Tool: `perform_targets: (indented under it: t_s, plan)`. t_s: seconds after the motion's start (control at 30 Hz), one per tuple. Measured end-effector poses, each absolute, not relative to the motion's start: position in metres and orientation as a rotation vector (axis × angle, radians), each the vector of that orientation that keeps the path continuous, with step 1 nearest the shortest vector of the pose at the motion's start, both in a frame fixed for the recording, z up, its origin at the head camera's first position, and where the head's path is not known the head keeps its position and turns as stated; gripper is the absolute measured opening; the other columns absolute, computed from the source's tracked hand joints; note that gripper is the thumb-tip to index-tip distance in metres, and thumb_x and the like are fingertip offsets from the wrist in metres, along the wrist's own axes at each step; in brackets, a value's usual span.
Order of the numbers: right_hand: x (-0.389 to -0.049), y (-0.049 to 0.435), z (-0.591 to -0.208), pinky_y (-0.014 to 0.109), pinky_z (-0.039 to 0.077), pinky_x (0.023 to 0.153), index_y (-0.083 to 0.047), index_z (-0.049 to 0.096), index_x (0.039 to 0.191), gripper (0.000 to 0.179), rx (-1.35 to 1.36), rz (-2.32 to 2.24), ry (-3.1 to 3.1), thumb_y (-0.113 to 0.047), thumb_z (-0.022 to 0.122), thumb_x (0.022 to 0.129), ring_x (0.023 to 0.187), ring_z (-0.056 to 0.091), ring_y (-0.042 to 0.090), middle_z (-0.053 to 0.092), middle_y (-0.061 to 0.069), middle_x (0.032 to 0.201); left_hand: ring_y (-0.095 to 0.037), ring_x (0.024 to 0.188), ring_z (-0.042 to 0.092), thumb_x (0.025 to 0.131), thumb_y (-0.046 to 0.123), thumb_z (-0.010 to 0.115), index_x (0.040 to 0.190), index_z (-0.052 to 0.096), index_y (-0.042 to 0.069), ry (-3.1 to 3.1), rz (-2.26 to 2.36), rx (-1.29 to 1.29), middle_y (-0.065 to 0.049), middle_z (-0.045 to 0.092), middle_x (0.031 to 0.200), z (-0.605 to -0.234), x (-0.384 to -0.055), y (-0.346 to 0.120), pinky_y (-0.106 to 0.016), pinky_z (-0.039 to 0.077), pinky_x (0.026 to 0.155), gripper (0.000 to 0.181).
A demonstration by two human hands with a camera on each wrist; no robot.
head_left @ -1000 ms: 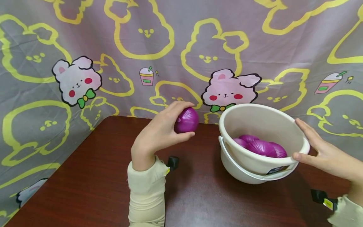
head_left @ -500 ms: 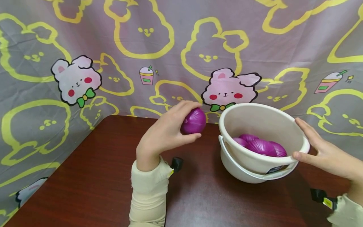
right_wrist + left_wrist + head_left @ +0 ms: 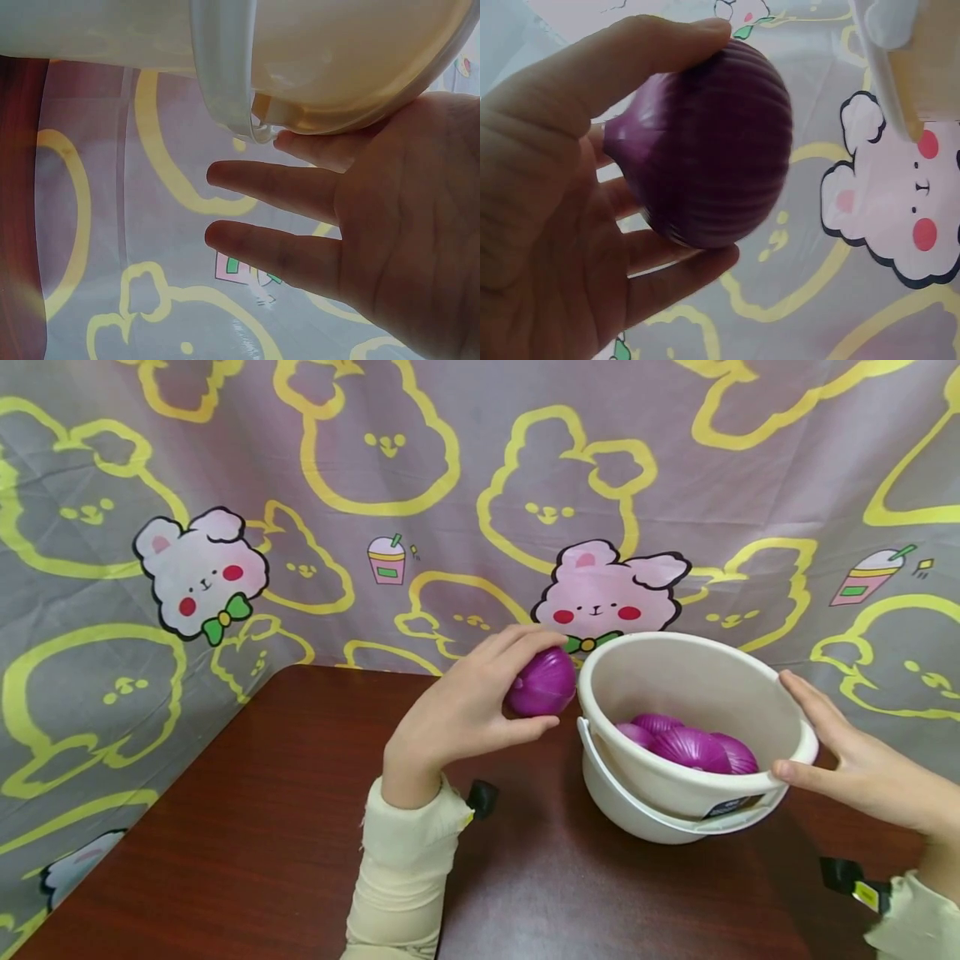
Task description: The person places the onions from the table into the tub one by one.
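Note:
My left hand (image 3: 468,702) holds a purple onion (image 3: 546,683) between thumb and fingers, raised above the table just left of a bucket. In the left wrist view, the ribbed side and pointed end of the onion (image 3: 712,142) show clearly. The off-white bucket (image 3: 630,806) leans a little toward me, with several purple onions (image 3: 692,750) lying inside at the bottom. My right hand (image 3: 862,764) rests against the bucket's right rim, thumb and fingers spread. In the right wrist view its fingers (image 3: 277,191) look straight, and two of them stand apart from the bucket.
The bucket's handle (image 3: 637,802) hangs down along its front. Under everything is a dark reddish-brown table (image 3: 247,827), its back edge close to a grey curtain (image 3: 450,460) printed with yellow outlines and rabbit faces.
My left hand has moved right with the onion, from the middle of the table to near the bucket's left rim. The right hand and the bucket have stayed in place.

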State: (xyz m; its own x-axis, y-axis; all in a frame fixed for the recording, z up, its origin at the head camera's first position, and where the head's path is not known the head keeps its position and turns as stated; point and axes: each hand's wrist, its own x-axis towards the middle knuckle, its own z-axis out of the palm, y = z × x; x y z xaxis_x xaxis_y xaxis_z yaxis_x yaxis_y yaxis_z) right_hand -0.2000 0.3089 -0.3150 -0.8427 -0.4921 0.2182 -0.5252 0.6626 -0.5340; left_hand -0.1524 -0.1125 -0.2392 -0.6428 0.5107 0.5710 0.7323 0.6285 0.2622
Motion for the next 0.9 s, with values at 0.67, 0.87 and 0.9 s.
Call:
perform_targets:
  t_s: [0.67, 0.87, 0.9]
  plan:
    - [-0.2, 0.309, -0.313, 0.035, -0.013, 0.117, -0.021, -0.007, 0.16, 0.097, 0.864, 0.94, -2.803, -0.019, 0.063, 0.093, 0.146, -0.011, -0.002, -0.006, 0.028, 0.163, -0.015, 0.126, 0.049, 0.082, 0.033, 0.079, 0.141, 0.049, 0.013, -2.31, -0.661, -1.147, -0.002, 0.05, 0.141, -0.249, -0.177, -0.089, -0.024, 0.047, 0.104, 0.069]
    - [-0.2, 0.31, -0.315, 0.009, -0.009, 0.106, -0.021, -0.005, 0.161, 0.096, 0.886, 0.93, -2.78, -0.019, 0.063, 0.093, 0.147, -0.007, 0.0, -0.003, 0.028, 0.163, -0.015, 0.125, 0.049, 0.082, 0.034, 0.079, 0.141, 0.049, 0.014, -2.302, -0.665, -1.152, -0.002, 0.05, 0.142, -0.25, -0.179, -0.087, -0.024, 0.047, 0.103, 0.069]
    - [-0.2, 0.31, -0.316, 0.007, -0.008, 0.105, -0.021, -0.005, 0.161, 0.096, 0.885, 0.925, -2.78, -0.02, 0.064, 0.093, 0.148, -0.007, 0.0, -0.003, 0.028, 0.163, -0.016, 0.126, 0.049, 0.082, 0.034, 0.079, 0.141, 0.049, 0.014, -2.304, -0.667, -1.152, -0.002, 0.05, 0.142, -0.251, -0.18, -0.086, -0.024, 0.047, 0.103, 0.069]
